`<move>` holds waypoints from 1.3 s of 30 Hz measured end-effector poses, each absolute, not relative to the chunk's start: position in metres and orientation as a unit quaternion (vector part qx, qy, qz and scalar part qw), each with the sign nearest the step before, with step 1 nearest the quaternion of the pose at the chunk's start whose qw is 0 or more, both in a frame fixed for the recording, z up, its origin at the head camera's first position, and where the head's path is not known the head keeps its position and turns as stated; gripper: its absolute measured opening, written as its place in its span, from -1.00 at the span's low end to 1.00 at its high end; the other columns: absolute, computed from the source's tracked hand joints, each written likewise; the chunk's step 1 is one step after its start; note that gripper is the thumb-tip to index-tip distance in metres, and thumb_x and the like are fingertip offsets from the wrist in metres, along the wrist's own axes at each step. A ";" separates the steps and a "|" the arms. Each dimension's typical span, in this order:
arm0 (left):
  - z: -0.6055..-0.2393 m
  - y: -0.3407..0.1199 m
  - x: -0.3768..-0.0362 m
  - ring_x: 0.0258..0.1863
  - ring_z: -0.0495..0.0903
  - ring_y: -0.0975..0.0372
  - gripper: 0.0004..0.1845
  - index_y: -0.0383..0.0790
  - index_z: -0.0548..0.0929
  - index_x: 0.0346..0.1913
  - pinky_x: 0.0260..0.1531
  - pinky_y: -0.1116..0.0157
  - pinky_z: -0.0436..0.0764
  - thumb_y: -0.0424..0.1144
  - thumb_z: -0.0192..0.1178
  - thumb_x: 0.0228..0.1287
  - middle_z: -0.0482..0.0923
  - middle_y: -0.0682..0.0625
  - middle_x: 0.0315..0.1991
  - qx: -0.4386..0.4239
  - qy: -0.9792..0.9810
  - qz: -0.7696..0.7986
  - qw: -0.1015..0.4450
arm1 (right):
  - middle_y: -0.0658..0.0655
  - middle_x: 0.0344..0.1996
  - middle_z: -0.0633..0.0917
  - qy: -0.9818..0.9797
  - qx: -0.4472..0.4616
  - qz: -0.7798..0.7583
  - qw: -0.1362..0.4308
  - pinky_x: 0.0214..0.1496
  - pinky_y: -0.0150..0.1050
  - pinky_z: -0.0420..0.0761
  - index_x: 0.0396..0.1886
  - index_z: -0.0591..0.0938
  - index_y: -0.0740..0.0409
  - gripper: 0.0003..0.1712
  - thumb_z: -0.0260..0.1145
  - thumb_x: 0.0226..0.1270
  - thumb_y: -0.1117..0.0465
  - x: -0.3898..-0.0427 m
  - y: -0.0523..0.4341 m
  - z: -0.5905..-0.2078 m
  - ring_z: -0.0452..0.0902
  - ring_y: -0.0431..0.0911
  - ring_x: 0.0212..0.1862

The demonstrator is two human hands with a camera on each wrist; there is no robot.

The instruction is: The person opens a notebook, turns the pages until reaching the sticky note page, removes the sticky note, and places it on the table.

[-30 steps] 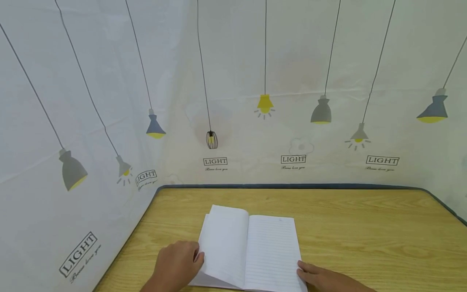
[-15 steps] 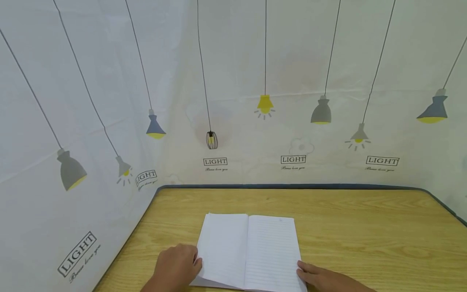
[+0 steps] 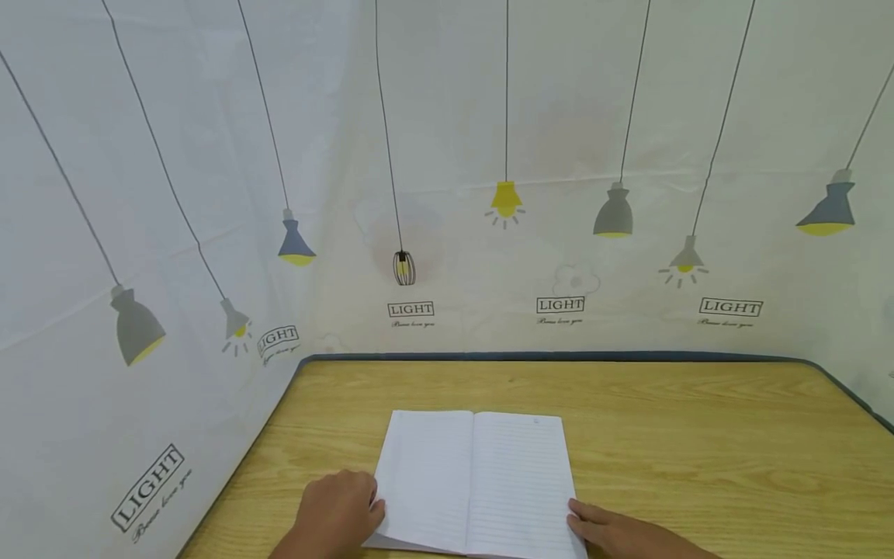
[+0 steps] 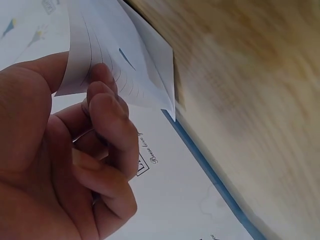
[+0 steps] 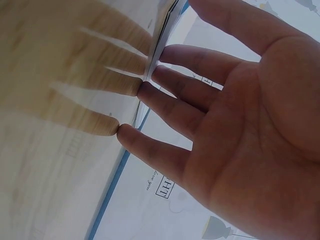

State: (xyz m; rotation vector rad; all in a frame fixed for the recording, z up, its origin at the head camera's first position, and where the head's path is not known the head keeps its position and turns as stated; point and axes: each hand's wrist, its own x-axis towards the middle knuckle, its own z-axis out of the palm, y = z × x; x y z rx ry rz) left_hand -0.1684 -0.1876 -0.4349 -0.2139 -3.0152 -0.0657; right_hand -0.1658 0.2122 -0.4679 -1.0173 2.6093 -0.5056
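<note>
An open lined notebook (image 3: 475,477) lies flat on the wooden table (image 3: 698,442), near its front edge. My left hand (image 3: 338,512) is at the notebook's left edge. In the left wrist view my left hand (image 4: 95,105) has curled fingers and pinches the edges of some pages (image 4: 120,55) between thumb and fingers. At the lower right corner of the notebook rests my right hand (image 3: 608,532). Seen from the right wrist, my right hand (image 5: 200,110) has straight spread fingers, with fingertips touching the table (image 5: 60,100) and the notebook's edge (image 5: 162,35).
A white cloth backdrop (image 3: 489,233) printed with hanging lamps and the word LIGHT rises behind and to the left of the table. A dark blue rim (image 3: 559,357) marks the table's far edge. Bare wood stretches to the right of the notebook.
The left-hand page that stood lifted and curved has come down flat onto the left side of the notebook. Both hands stay at the notebook's edges.
</note>
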 end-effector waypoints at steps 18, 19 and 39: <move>-0.437 -0.185 -0.171 -0.64 0.33 0.25 -0.68 -0.11 0.56 -0.63 -0.62 0.19 0.37 -0.09 0.38 0.17 0.41 0.10 -0.69 -0.062 -0.998 -0.012 -0.003 | 0.41 0.41 0.38 0.902 -0.363 -0.179 0.148 0.25 -0.27 0.55 0.42 0.40 0.31 -0.13 0.24 0.38 -0.25 -0.176 0.221 -0.487 0.38 -0.06 0.43; -0.438 -0.185 -0.171 -0.64 0.33 0.24 -0.68 -0.12 0.56 -0.63 -0.61 0.19 0.38 -0.09 0.39 0.16 0.42 0.10 -0.69 -0.065 -0.998 -0.013 -0.002 | 0.42 0.41 0.39 0.903 -0.360 -0.180 0.149 0.25 -0.27 0.55 0.41 0.41 0.33 -0.13 0.24 0.38 -0.24 -0.174 0.219 -0.483 0.39 -0.06 0.42; -0.445 -0.192 -0.173 -0.64 0.31 0.23 -0.59 -0.15 0.49 -0.62 -0.62 0.18 0.37 0.03 0.37 0.12 0.35 0.07 -0.69 -0.073 -0.997 0.013 -0.011 | 0.35 0.44 0.38 0.908 -0.347 -0.183 0.144 0.24 -0.25 0.56 0.42 0.41 0.27 -0.09 0.26 0.33 -0.30 -0.175 0.219 -0.491 0.39 -0.05 0.42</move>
